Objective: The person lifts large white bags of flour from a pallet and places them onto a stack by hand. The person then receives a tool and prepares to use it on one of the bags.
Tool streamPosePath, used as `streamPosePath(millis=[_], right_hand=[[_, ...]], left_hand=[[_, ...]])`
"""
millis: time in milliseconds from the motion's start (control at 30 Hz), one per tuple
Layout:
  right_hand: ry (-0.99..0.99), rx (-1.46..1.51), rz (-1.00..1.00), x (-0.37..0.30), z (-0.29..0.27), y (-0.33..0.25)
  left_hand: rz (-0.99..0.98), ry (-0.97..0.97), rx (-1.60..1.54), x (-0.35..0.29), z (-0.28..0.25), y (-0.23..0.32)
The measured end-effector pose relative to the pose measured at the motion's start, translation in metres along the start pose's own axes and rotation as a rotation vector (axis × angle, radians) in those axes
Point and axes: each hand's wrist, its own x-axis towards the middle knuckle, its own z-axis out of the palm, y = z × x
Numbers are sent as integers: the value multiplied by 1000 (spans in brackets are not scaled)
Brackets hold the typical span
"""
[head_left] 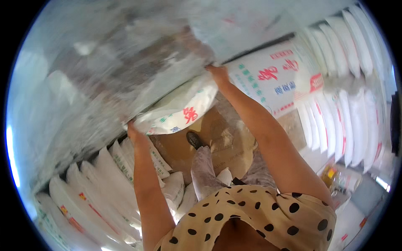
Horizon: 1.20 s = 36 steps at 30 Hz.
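Left hand (132, 131): curled round the near-left corner of a white red-and-green printed sack (180, 106), fingertips blurred.
Right hand (220, 76): pinching that sack's far-right corner.
Held sack: slung between both hands, above a brown cardboard sheet (234, 161).
Right of it: another printed sack (270, 77), lying flat.
Sides: stacked white sacks, left (104, 178) and right (349, 125).

The held sack (178, 111) looks like white plastic, smooth with a slight gloss; the stacked sacks (100, 180) share that plastic look. The floor sheet (235, 155) is matt brown cardboard. The trousers (205, 169) are velvety cloth with a soft sheen, the top (272, 211) smooth matt cloth, the shoe (194, 140) dark and faintly shiny.
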Motion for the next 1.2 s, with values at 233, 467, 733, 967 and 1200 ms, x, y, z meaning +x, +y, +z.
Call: streamPosePath(millis=[233, 467, 733, 967, 1200], right_hand=[[-172, 172, -214, -72, -93, 58], [259, 510, 439, -111, -316, 249], [832, -11, 31, 39, -544, 258], [598, 619, 258, 160, -665, 226], [317, 992, -209, 200, -664, 234]], left_hand=[[360, 236, 574, -81, -4, 8], [370, -259, 1102, -204, 76, -139], [-593, -314, 717, -209, 187, -344], [-622, -578, -30, -244, 220, -453], [-583, -369, -38, -273, 269, -437]])
